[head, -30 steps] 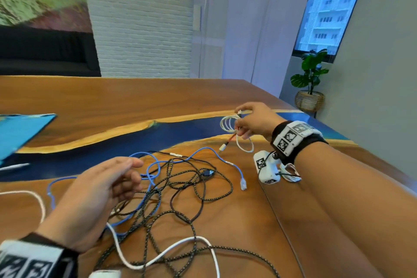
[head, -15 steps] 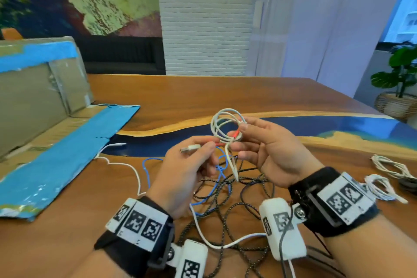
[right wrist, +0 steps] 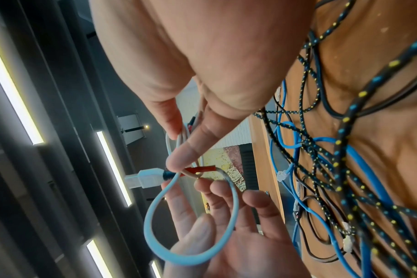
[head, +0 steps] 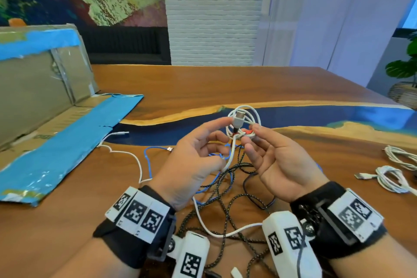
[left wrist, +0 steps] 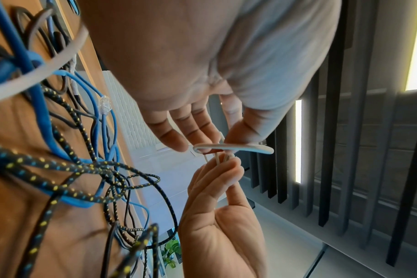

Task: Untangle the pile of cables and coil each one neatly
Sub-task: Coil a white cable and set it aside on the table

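Note:
Both hands are raised above the tangle, holding a small white cable coil. My right hand pinches the gathered strands between thumb and index beside a red plug. My left hand holds the same cable's free end by its white USB plug, which pokes up through the coil. In the right wrist view, a loop hangs over the left fingers and the USB plug juts left. On the table beneath lie a black braided cable, a blue cable and a thick white cable, intertwined.
A flattened cardboard box with blue tape lies at the left, a thin white cable trailing from it. Two coiled white cables lie at the right edge. The wooden table stretches far; a potted plant stands beyond.
The right hand brought the coil in from the far right to the middle. The left hand rose off the tangle, took the cable's plug end and lifted it to the coil.

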`<state>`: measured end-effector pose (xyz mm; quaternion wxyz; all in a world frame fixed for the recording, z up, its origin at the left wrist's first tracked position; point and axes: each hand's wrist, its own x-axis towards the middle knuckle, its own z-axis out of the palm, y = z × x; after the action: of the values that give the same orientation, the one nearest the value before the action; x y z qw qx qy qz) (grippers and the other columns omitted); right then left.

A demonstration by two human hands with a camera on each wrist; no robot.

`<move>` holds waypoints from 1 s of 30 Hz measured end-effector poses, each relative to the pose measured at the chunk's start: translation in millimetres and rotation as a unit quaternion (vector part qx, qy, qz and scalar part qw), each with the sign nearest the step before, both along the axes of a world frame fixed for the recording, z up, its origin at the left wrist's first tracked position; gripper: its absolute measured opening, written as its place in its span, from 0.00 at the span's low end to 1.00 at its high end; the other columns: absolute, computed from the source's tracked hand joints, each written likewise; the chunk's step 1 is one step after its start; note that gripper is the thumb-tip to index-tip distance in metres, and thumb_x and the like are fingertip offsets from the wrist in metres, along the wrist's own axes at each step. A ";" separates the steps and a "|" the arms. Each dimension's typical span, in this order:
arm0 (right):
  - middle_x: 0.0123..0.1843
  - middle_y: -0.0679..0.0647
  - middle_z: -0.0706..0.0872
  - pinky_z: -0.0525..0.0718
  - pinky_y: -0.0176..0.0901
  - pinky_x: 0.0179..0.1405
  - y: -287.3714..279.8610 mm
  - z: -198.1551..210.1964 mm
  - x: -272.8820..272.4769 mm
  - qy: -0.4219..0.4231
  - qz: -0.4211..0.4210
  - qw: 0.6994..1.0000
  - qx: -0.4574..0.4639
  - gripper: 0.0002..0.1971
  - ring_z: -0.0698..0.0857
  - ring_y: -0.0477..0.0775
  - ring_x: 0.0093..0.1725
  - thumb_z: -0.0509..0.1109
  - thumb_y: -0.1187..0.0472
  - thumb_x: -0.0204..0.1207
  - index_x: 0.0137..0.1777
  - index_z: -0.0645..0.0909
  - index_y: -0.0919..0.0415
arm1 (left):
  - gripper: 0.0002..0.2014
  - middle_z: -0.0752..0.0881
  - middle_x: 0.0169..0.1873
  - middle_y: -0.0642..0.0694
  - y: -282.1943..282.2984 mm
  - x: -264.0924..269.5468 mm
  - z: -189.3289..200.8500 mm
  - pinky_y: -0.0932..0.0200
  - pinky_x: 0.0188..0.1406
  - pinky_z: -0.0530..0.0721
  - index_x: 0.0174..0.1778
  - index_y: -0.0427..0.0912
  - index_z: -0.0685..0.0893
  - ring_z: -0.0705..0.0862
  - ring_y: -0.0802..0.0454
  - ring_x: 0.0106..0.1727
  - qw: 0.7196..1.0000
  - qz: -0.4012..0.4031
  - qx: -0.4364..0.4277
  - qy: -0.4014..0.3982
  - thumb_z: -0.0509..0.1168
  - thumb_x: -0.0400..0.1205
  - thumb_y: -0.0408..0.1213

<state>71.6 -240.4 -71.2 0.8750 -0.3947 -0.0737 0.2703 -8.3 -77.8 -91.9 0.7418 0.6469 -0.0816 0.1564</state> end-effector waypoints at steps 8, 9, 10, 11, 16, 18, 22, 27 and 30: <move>0.43 0.61 0.92 0.90 0.36 0.30 5.0 -7.9 -4.1 -0.060 0.043 0.997 -0.026 0.19 0.90 0.49 0.34 0.72 0.62 0.75 0.65 0.79 0.67 | 0.18 0.82 0.46 0.38 -4.0 -2.9 2.3 0.54 0.49 0.84 0.54 0.49 0.94 0.83 0.49 0.44 0.999 0.032 -0.032 0.012 0.82 0.69 0.33; 0.43 0.61 0.91 0.89 0.36 0.28 5.8 -8.5 -5.0 -0.074 0.044 0.996 -0.035 0.18 0.89 0.49 0.33 0.72 0.63 0.74 0.64 0.78 0.66 | 0.15 0.83 0.44 0.38 -4.2 -3.3 3.5 0.56 0.45 0.84 0.51 0.47 0.94 0.82 0.50 0.41 0.998 0.043 -0.045 0.011 0.83 0.70 0.35; 0.43 0.60 0.91 0.88 0.37 0.27 6.6 -9.3 -5.7 -0.085 0.041 0.995 -0.042 0.17 0.88 0.49 0.32 0.72 0.64 0.74 0.62 0.78 0.66 | 0.12 0.84 0.42 0.38 -3.9 -3.2 4.0 0.57 0.42 0.82 0.50 0.46 0.94 0.81 0.50 0.38 0.997 0.053 -0.057 0.010 0.82 0.70 0.37; 0.42 0.60 0.90 0.87 0.36 0.25 7.7 -9.8 -6.3 -0.094 0.037 0.994 -0.049 0.15 0.86 0.50 0.31 0.72 0.65 0.76 0.61 0.78 0.66 | 0.12 0.84 0.41 0.39 -3.4 -2.9 3.9 0.56 0.41 0.80 0.49 0.45 0.94 0.79 0.49 0.37 0.996 0.064 -0.065 0.012 0.80 0.71 0.39; 0.35 0.58 0.87 0.85 0.35 0.23 8.4 -11.3 -3.3 -0.097 0.010 0.994 -0.051 0.06 0.83 0.48 0.27 0.68 0.69 0.82 0.57 0.81 0.66 | 0.15 0.91 0.49 0.39 -2.5 0.3 0.1 0.41 0.53 0.84 0.57 0.45 0.91 0.88 0.44 0.47 0.994 0.103 -0.042 0.018 0.77 0.74 0.39; 0.35 0.58 0.87 0.86 0.35 0.24 7.3 -11.5 -1.8 -0.101 0.011 0.994 -0.047 0.08 0.84 0.48 0.28 0.70 0.67 0.80 0.57 0.79 0.68 | 0.12 0.91 0.53 0.36 -3.2 0.6 0.0 0.38 0.56 0.85 0.53 0.45 0.91 0.89 0.42 0.51 0.994 0.102 -0.041 0.026 0.78 0.75 0.40; 0.40 0.60 0.90 0.88 0.36 0.27 6.7 -12.9 -1.5 -0.117 0.015 0.992 -0.048 0.13 0.86 0.49 0.30 0.74 0.65 0.72 0.55 0.83 0.69 | 0.11 0.89 0.48 0.31 -4.9 -0.9 2.3 0.50 0.43 0.88 0.49 0.41 0.89 0.89 0.39 0.46 0.992 0.092 -0.076 0.046 0.76 0.74 0.42; 0.36 0.60 0.85 0.87 0.38 0.29 10.5 -20.4 -0.5 -0.138 0.002 0.988 -0.073 0.11 0.84 0.51 0.31 0.67 0.72 0.83 0.62 0.86 0.68 | 0.14 0.89 0.44 0.33 -5.8 -0.4 2.2 0.53 0.38 0.88 0.47 0.38 0.84 0.89 0.39 0.42 0.992 0.097 -0.068 0.039 0.75 0.73 0.42; 0.37 0.61 0.86 0.87 0.38 0.28 10.4 -20.4 -2.2 -0.166 0.007 0.981 -0.100 0.10 0.84 0.52 0.31 0.67 0.73 0.83 0.59 0.87 0.67 | 0.12 0.87 0.39 0.37 -4.4 0.7 0.4 0.59 0.29 0.85 0.50 0.31 0.81 0.85 0.42 0.37 0.992 0.104 -0.052 0.044 0.73 0.80 0.36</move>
<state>69.4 -230.0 -91.6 0.8049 -0.5188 -0.1936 0.2134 -7.6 -82.2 -91.5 0.7572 0.6186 0.0275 0.2081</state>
